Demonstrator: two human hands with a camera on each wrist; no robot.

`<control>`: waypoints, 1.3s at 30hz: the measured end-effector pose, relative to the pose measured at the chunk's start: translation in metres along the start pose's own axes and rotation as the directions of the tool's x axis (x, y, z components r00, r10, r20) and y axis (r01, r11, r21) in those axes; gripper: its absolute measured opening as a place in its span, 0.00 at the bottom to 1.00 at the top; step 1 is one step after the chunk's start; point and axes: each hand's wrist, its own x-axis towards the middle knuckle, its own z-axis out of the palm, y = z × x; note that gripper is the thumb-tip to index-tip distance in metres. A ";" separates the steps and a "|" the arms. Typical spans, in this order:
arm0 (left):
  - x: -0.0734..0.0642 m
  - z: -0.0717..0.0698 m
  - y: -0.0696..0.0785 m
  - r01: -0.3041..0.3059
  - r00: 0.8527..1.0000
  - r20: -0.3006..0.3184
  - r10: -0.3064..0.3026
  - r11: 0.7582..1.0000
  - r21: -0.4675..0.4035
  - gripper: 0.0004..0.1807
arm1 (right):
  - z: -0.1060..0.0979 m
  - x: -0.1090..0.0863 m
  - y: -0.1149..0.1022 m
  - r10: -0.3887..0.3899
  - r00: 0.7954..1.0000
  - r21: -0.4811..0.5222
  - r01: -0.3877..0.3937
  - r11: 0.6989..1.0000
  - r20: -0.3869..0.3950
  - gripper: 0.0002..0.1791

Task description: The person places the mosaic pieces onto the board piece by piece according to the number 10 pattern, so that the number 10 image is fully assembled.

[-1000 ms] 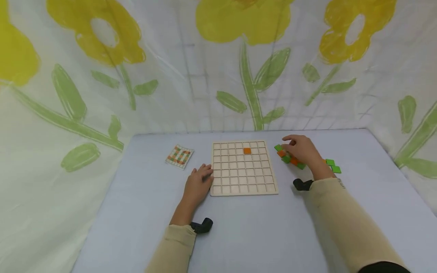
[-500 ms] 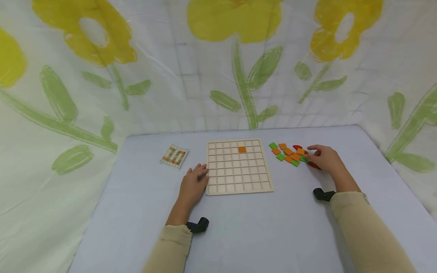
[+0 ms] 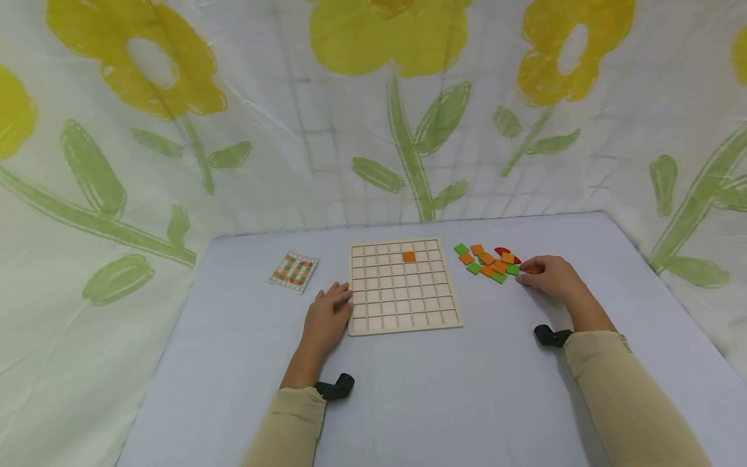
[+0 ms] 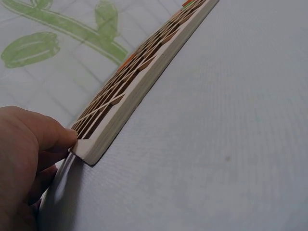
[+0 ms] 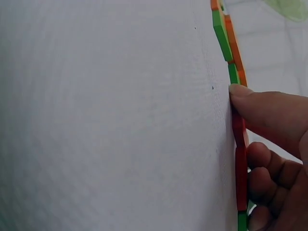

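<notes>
A pale wooden grid board (image 3: 403, 295) lies mid-table, with one orange square tile (image 3: 409, 257) in its second row. My left hand (image 3: 327, 321) rests at the board's left edge; in the left wrist view its thumb (image 4: 60, 137) touches the near corner. To the right of the board lies a loose group of green and orange square tiles (image 3: 487, 259) with red curved pieces (image 3: 502, 251). At the group's right end my right hand (image 3: 554, 279) pinches a red piece (image 5: 239, 129) between thumb and fingers, low on the table. The index fingertip is partly hidden.
A small pattern card (image 3: 294, 271) printed with orange and green squares lies left of the board. The white table (image 3: 432, 389) ends at the back against a flower-printed curtain (image 3: 292, 162). Each wrist wears a black camera (image 3: 337, 387).
My right hand has moved right, off the middle of the tiles to their right end, uncovering them. The left hand stays at the board's edge. The head view has shifted slightly.
</notes>
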 end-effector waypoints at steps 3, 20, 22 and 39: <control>-0.001 -0.001 0.001 0.005 1.000 0.001 -0.005 1.000 -0.004 0.16 | 0.001 -0.001 -0.001 0.001 1.000 -0.004 -0.001 1.000 -0.014 0.23; 0.001 0.003 -0.004 0.019 1.000 -0.002 -0.019 0.999 -0.038 0.16 | 0.001 -0.004 -0.009 -0.032 0.998 0.022 0.031 0.999 0.046 0.17; 0.000 0.002 -0.003 0.023 1.000 -0.003 -0.023 0.999 -0.038 0.16 | 0.000 -0.005 -0.014 -0.026 0.999 0.062 0.023 0.998 0.041 0.18; -0.002 0.002 -0.002 0.015 1.000 -0.013 -0.016 0.999 -0.044 0.15 | 0.034 0.040 -0.100 -0.209 0.978 0.255 0.206 0.945 -0.015 0.17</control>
